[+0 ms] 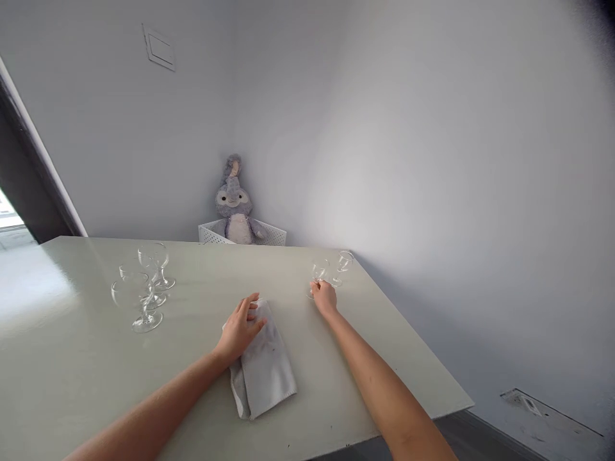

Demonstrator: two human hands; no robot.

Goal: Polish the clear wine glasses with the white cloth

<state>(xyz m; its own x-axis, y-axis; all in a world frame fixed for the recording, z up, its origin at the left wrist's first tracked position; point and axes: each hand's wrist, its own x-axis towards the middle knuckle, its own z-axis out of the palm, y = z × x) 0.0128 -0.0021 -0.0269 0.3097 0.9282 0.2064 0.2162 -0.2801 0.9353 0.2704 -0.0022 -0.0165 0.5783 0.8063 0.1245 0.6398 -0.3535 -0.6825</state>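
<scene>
My right hand [325, 298] is closed around the stem of a small stemmed glass [320, 267] on the right side of the table. Just behind and to the right of it stands another stemmed glass [344, 261], upright. My left hand [241, 328] lies over a folded light grey cloth [267, 368], its fingers loosely spread and apart. On the left of the table, several stemmed glasses stand close together; the front glass [147, 318] partly overlaps the others, and the rear glass [164, 282] is farthest back.
The pale table [202, 410] ends in a corner at the right, near the wall [456, 160]. Beyond its far edge, a grey plush toy [239, 227] sits in a white perforated basket [275, 237]. A wall switch [161, 50] is up on the left wall.
</scene>
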